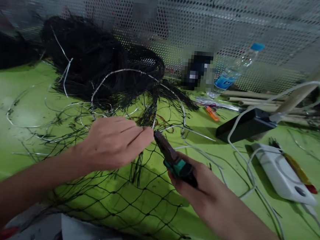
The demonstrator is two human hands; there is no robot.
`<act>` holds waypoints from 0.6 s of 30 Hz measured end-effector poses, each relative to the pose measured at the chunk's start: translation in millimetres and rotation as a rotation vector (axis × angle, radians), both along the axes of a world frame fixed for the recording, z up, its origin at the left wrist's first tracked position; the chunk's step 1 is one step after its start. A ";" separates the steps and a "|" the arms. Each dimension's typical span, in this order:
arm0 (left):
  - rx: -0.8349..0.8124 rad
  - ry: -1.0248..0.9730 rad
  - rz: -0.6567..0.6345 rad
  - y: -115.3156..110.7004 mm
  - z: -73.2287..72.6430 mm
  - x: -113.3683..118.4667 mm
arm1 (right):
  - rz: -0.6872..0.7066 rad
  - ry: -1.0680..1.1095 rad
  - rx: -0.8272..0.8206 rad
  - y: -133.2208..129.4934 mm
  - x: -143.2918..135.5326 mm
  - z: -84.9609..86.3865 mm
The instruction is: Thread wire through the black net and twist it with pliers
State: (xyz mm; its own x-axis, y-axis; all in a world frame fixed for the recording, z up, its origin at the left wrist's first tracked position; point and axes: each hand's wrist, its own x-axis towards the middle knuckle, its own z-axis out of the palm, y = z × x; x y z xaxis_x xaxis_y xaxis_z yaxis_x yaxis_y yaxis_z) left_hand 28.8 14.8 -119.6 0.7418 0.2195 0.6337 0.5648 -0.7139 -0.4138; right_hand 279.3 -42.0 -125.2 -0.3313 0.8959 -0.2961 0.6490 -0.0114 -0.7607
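Note:
My left hand [116, 144] is closed in a pinch at the wire and the gathered black netting [149, 113]. In my right hand [199, 186] are pliers [171, 154] with teal and black handles; their jaw tips are beside my left fingertips. A curved wire [125, 71] arcs up behind both hands. Black mesh net [131, 204] spreads over the green surface below them. What exactly my left fingers pinch is partly hidden.
A large black fibre bundle [89, 59] lies at the back left. Toward the right are a water bottle [228, 79], an orange tool [212, 113], a black box [245, 125], a white device [283, 172] with cables, and sticks [261, 102]. A perforated metal panel [170, 21] stands behind.

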 end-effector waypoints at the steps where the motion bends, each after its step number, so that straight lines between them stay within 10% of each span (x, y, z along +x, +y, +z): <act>1: 0.049 0.041 -0.007 3.6 -0.6 -0.3 | 0.008 -0.017 -0.031 2.5 1.7 -1.1; 10: 0.268 0.440 -0.052 18.3 -0.8 -0.4 | 0.049 -0.060 -0.217 15.3 7.9 -8.5; 18: 0.013 -0.067 0.065 0.8 7.7 9.4 | -0.013 0.204 -0.186 4.9 15.2 -6.6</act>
